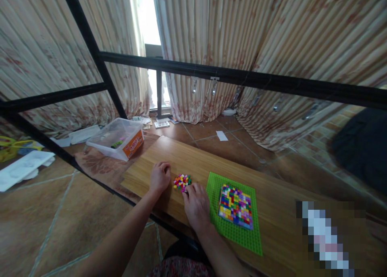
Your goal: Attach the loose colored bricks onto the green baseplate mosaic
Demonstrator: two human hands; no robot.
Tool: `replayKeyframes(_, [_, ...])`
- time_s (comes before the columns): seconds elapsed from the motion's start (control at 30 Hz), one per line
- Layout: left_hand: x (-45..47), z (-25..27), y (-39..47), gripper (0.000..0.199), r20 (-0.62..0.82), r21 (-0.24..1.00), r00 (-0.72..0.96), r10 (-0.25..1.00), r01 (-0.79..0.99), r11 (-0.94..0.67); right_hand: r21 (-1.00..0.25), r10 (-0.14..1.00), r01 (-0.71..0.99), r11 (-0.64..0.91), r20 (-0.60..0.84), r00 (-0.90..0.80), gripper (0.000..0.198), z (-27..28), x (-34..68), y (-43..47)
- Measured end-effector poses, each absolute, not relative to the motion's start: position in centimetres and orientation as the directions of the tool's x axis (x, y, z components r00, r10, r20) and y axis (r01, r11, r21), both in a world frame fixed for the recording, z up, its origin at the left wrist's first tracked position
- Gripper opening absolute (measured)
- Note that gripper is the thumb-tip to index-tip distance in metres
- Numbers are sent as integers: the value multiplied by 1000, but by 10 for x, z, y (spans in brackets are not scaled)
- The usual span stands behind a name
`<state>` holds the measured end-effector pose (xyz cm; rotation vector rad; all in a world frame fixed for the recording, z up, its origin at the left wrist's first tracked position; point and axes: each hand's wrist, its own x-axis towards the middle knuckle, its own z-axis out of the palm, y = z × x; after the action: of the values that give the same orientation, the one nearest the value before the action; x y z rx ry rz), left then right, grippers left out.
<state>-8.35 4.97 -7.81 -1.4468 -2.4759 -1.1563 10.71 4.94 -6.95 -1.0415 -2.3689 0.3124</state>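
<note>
A small heap of colourful toy bricks [182, 182] lies on the wooden bench top [178, 150] between my two hands. My left hand [160, 177] rests on the wood to the left of the heap, its fingers curled in; whatever they may hold is hidden. At the heap's near right edge, my right hand [197, 204] has its fingertips pinched together on a small toy brick, mostly covered by the fingers. To the right lies a green studded baseplate [216, 192], carrying a rectangular block of tightly packed, many-coloured bricks [236, 206].
A clear plastic box [104, 146] with an orange label and a few green pieces inside stands on the floor beyond the bench's left end. Black metal bars [181, 67] cross in front of the curtains [211, 31]. White trays [24, 168] lie far left. A blurred patch covers the lower right.
</note>
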Motion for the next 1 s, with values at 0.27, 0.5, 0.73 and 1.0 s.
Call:
replayKeyframes(0.27, [-84,-80,50,22,402,566,-560,725,774,284,-483,770,602,636,345,-536,8,-68,111,51])
replayKeyframes(0.5, [-86,-79,50,24,406,548,-549,731,786,286,-496,785,609,618,348,-513,7,-67,109,51])
replayKeyframes(0.73, [-94,-76,51,26,400,531,-532,746,799,284,-527,793,593,609,371,-483,9,-60,104,50])
replayKeyframes(1.0, [-98,-75,54,30,394,502,-504,768,818,280,-821,850,319,474,332,-408,10,-26,135,21])
